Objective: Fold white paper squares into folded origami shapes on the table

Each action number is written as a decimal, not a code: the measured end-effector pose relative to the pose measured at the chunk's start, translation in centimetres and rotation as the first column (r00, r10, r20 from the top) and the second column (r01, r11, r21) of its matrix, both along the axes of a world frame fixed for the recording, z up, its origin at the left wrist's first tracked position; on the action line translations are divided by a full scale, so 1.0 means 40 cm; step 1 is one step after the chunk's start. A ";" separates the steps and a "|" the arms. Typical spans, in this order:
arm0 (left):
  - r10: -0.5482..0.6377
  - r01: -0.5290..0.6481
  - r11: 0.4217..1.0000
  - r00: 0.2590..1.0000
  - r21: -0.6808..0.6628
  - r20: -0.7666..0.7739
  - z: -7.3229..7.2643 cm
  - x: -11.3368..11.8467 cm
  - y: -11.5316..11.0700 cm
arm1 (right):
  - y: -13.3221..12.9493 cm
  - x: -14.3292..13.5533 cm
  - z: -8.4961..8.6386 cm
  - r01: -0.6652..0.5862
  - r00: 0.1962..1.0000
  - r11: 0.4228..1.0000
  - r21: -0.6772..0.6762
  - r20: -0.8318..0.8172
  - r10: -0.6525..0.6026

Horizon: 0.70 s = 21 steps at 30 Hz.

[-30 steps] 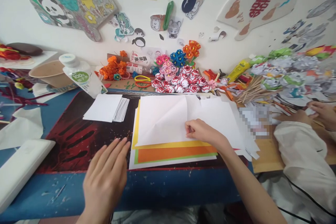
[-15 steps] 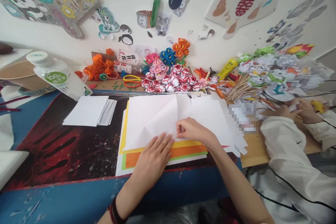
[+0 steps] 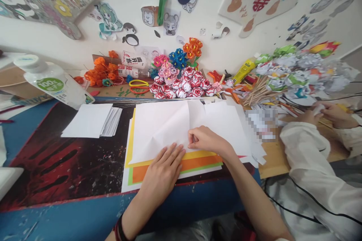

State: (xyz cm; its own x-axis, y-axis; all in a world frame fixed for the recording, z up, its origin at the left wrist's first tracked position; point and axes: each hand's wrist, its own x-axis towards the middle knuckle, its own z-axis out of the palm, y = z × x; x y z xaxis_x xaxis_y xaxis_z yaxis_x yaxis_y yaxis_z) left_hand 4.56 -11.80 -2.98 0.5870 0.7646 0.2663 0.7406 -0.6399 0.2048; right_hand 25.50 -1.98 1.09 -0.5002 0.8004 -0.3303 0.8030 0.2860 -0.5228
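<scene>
My left fingers [image 3: 170,151] lie straight, slightly spread, over the near edge of the creased white sheet [image 3: 161,122]; my right fingers [image 3: 194,134] curl at its right edge, whether pinching it I cannot tell; the sheet tops coloured paper [image 3: 138,174]; left of it, stacked white pieces [image 3: 87,120]; behind it, red-and-white flowers [image 3: 185,84].

1 head camera is looking forward and down at the nearby hands [image 3: 164,173], facing the wall [image 3: 208,19].
</scene>
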 end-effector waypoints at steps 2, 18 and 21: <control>-0.007 0.007 1.000 1.000 0.008 0.001 0.001 0.000 0.001 | -0.001 0.000 0.001 0.006 1.000 1.000 -0.007 0.004 -0.006; 0.012 -0.011 1.000 1.000 0.025 -0.004 -0.001 0.002 -0.003 | -0.010 -0.009 0.018 0.027 0.999 1.000 -0.011 0.044 -0.026; 0.013 -0.013 1.000 1.000 0.027 0.004 0.000 0.003 -0.002 | -0.011 -0.010 0.017 0.027 0.998 1.000 -0.007 0.050 -0.026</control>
State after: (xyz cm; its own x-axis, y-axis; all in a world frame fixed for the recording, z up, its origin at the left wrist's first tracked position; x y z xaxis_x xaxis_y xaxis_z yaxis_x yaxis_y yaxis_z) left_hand 4.69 -11.90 -2.98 0.5761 0.7647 0.2888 0.7482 -0.6356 0.1903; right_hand 25.10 -2.41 1.77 -0.4614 0.8104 -0.3610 0.8356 0.2601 -0.4839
